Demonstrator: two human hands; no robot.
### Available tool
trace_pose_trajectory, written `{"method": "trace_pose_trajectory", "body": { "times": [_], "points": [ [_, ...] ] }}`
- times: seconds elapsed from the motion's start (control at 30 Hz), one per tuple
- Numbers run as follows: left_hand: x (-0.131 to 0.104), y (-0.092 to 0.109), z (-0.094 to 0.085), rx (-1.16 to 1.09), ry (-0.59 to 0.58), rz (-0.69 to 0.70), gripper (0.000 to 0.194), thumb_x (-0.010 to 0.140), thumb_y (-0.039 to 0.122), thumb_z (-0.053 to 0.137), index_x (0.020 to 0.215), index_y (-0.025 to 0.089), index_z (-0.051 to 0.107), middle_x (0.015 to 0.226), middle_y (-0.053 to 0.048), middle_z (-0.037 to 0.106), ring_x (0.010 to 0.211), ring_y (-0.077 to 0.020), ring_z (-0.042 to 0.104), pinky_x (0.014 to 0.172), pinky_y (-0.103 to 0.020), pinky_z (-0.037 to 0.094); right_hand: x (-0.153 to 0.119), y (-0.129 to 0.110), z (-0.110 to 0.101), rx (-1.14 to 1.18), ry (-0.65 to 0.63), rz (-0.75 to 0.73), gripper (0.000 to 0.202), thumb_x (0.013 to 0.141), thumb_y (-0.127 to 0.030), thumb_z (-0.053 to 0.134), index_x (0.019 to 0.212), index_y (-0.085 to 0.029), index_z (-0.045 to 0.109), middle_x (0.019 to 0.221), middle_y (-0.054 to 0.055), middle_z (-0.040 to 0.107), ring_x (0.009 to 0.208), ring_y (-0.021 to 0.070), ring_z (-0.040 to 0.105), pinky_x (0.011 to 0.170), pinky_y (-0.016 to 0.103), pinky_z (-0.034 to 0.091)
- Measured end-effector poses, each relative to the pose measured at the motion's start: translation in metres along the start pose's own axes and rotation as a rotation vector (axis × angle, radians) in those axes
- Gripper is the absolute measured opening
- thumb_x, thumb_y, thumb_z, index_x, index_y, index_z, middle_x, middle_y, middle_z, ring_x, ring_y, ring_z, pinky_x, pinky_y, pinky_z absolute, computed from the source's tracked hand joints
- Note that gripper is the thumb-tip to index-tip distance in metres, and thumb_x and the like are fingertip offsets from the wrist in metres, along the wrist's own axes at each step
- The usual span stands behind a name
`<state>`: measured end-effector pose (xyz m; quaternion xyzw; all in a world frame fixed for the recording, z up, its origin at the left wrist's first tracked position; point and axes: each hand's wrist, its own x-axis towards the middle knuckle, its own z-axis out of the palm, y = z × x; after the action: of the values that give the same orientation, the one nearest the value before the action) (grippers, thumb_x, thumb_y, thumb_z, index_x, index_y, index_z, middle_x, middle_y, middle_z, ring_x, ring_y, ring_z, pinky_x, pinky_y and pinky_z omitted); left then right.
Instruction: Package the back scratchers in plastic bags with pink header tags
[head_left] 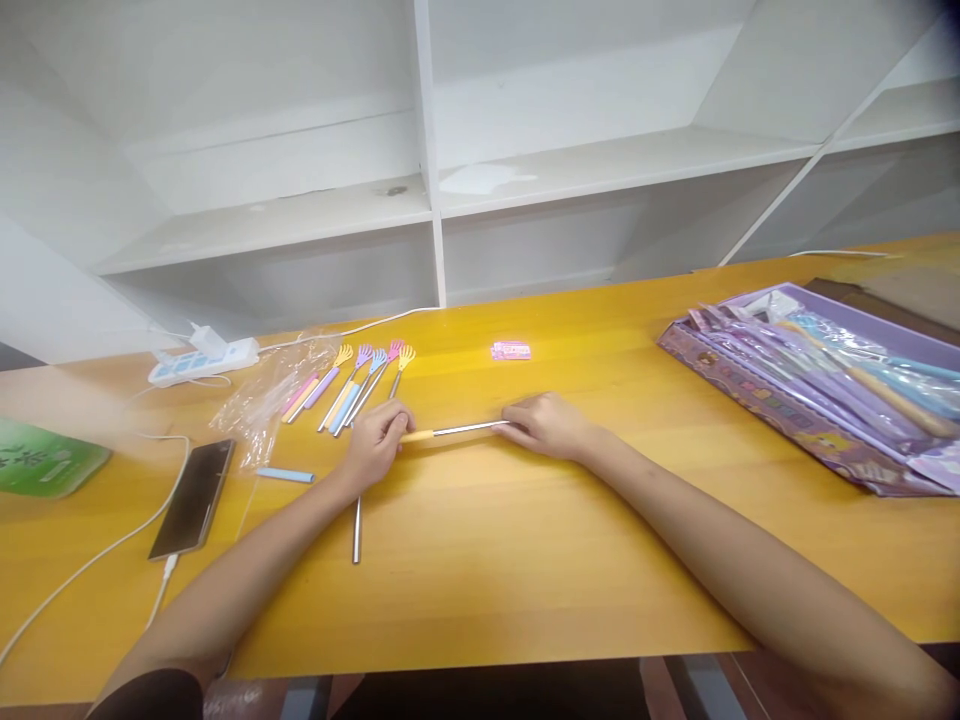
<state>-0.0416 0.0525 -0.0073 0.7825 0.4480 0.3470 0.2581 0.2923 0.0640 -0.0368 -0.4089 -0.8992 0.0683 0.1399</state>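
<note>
My left hand is closed around a yellow grip sleeve. From that sleeve a thin metal rod runs to the right, and the fingers of my right hand pinch its far end. Both ends of this piece, apparently a telescopic back scratcher, are hidden in my hands. Under my left hand lies a back scratcher with a yellow claw head, its bare metal shaft showing below the wrist. Several back scratchers with claw heads lie just beyond, beside colored sleeves. A loose blue sleeve rests to the left.
Clear plastic bags, a phone on a cable, a power strip and a green package are on the left. Small pink labels lie ahead. A purple box of wrapped scratchers is at right. White shelving stands behind.
</note>
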Motion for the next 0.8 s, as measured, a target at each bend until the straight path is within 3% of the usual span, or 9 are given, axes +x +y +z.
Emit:
{"method": "trace_pose_trajectory", "body": {
  "times": [0.27, 0.8],
  "points": [
    [-0.002, 0.004, 0.0, -0.128, 0.009, -0.073, 0.036, 0.104, 0.038, 0.044, 0.081, 0.019, 0.065, 0.079, -0.001, 0.063, 0.061, -0.0123, 0.059, 0.051, -0.023, 0.048, -0.003, -0.005, 0.0, -0.015, 0.05, -0.039, 0.046, 0.11, -0.046, 0.041, 0.077, -0.02, 0.059, 0.069, 0.003, 0.066, 0.058, 0.0141, 0.049, 0.061, 0.031, 0.02],
    [-0.008, 0.017, -0.002, -0.151, 0.047, -0.046, 0.04, 0.104, 0.039, 0.042, 0.08, 0.018, 0.065, 0.073, -0.002, 0.063, 0.061, -0.013, 0.059, 0.046, -0.022, 0.041, -0.008, -0.014, 0.001, -0.053, 0.187, -0.122, 0.048, 0.112, -0.044, 0.04, 0.077, -0.019, 0.061, 0.065, 0.002, 0.064, 0.055, 0.013, 0.048, 0.059, 0.03, 0.02]
  ]
}}
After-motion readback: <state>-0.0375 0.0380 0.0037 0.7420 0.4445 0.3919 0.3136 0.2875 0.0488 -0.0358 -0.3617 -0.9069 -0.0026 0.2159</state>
